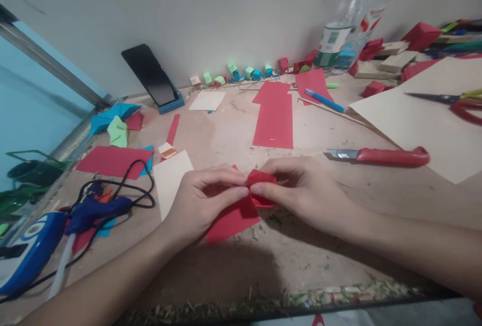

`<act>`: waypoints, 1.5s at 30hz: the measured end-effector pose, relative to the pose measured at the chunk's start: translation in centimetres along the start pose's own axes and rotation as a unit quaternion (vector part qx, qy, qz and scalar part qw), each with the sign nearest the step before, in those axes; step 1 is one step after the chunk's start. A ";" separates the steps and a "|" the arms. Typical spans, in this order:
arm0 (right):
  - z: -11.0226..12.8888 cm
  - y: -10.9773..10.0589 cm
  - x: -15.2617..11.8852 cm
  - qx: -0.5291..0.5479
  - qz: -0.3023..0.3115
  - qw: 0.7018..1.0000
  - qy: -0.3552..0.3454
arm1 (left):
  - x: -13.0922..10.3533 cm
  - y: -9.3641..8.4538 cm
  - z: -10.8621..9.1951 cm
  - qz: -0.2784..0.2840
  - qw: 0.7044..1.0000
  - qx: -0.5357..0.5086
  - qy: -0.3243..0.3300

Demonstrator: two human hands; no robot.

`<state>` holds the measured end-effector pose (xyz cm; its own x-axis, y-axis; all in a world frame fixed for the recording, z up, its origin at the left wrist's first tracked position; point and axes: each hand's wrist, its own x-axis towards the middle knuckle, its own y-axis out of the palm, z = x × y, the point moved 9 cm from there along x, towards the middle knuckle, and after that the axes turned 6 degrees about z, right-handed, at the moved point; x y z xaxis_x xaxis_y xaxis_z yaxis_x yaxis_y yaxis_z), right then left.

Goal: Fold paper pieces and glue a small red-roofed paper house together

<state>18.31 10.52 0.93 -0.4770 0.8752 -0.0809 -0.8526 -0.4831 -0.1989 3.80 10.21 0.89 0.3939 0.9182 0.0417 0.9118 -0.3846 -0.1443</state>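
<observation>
A small folded red paper piece (263,200) is pinched between my two hands, low over the middle of the table. My right hand (297,185) grips it with the thumb pressed along its front. Thumb and fingers of my left hand (211,195) close on its left edge; the fingertips partly cover it. Beneath the left hand lies a flat red paper sheet (237,220). A cream sheet (171,175) shows just past the left wrist. To the right of my hands rests a red-handled knife (391,156).
A blue glue gun (98,210) with a looped black cable lies left. A phone (150,77) leans in a stand (171,104). Small paper cubes (248,72) line the wall. Plastic bottles (333,44), scissors (455,100), a blue pen (324,100) and red paper strips (274,120) lie farther back.
</observation>
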 end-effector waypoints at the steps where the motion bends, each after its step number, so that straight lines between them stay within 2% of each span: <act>1: -0.1 0.0 0.0 0.000 -0.001 1.000 0.002 | 0.0 -0.1 -0.1 -0.002 1.000 0.012 0.003; 8: -0.2 -0.4 -0.1 -0.046 -0.024 0.998 0.021 | -0.2 0.0 -0.6 -0.005 0.998 0.056 0.009; 14: -0.4 0.3 -0.4 -0.103 -0.013 0.995 0.007 | -0.4 0.5 -0.6 0.005 0.989 0.146 -0.011; 20: -0.3 0.8 -0.3 -0.116 0.006 0.993 0.001 | -0.5 0.0 -0.7 -0.029 0.987 0.159 -0.013; 27: -0.1 0.8 -0.2 -0.062 0.012 0.998 -0.001 | -0.4 -0.5 -0.5 -0.055 0.984 0.170 -0.013; 32: -1.3 1.0 0.1 0.092 0.027 0.994 0.059 | -0.2 -1.1 0.3 -0.065 0.992 0.096 -0.038; 35: -1.7 0.8 0.2 0.141 0.009 0.987 0.074 | -0.2 -1.1 0.2 -0.066 0.993 0.088 -0.039; 38: -2.3 0.7 0.2 0.163 -0.007 0.982 0.094 | -0.1 -1.1 0.2 -0.069 0.992 0.094 -0.039; 45: -2.5 0.7 0.3 0.147 0.012 0.984 0.102 | -0.3 -1.3 0.1 -0.080 0.988 0.126 -0.031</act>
<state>18.15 10.49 -1.64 -0.4701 0.8364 -0.2817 -0.8810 -0.4636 0.0938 2.48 10.47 0.95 0.2326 0.9722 0.0250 0.9006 -0.2057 -0.3830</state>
